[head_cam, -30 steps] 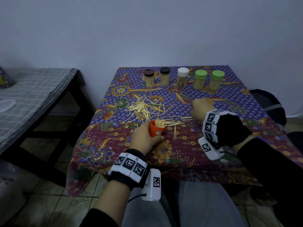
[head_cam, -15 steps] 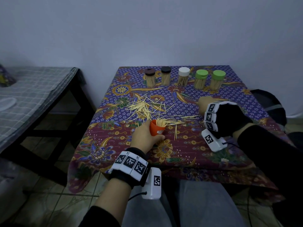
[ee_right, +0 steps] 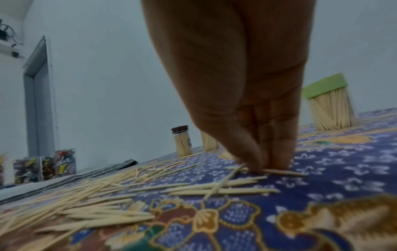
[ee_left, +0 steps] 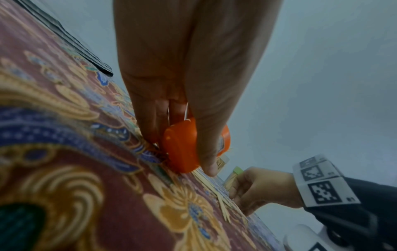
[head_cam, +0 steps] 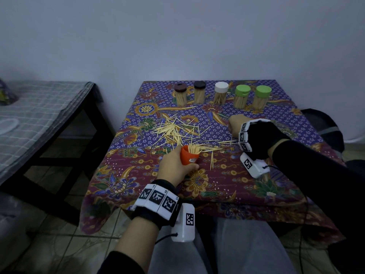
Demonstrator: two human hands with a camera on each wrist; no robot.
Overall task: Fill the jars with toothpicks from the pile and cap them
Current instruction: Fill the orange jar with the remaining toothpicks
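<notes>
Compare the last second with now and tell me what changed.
The right hand moved away from the orange jar toward the far right of the table, and its fingertips now pinch a toothpick lying on the cloth. The left hand kept its grip on the jar. The five capped jars and the pile stayed put.

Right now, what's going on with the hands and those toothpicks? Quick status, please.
Left hand grips orange jar, tilted, uncapped, partly filled. Right hand pinches a toothpick on the cloth. Loose pile remains; nothing blocking.
</notes>
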